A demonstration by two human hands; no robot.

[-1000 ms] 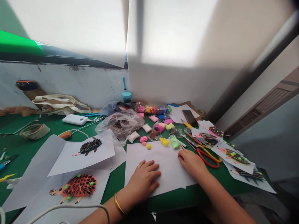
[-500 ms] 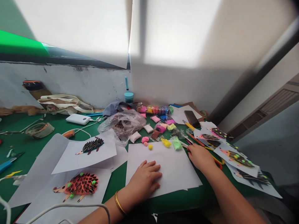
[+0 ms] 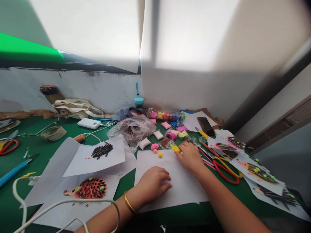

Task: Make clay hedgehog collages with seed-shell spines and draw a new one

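Note:
My left hand [image 3: 155,183] rests on the white paper [image 3: 181,184], fingers bent a little and holding nothing. Over the paper's upper right edge, my right hand [image 3: 191,156] has its fingers curled down next to a yellow clay lump [image 3: 175,148]. What lies under those fingers is hidden. A small yellow clay ball [image 3: 160,155] sits at the top of the sheet. Just behind it are pink clay lumps [image 3: 155,147].
Scissors with red and yellow handles [image 3: 227,171] lie right of my right arm. Hedgehog pictures [image 3: 91,188] flank the paper on both sides. Behind are clay packets [image 3: 145,143], a plastic bag of dark seeds [image 3: 133,129] and a phone [image 3: 205,125]. A white cable [image 3: 65,212] loops at front left.
My right hand has moved left from beside the scissors to the clay at the paper's edge, covering the green clay packet. My left hand's fingers have drawn in slightly. The view has shifted left.

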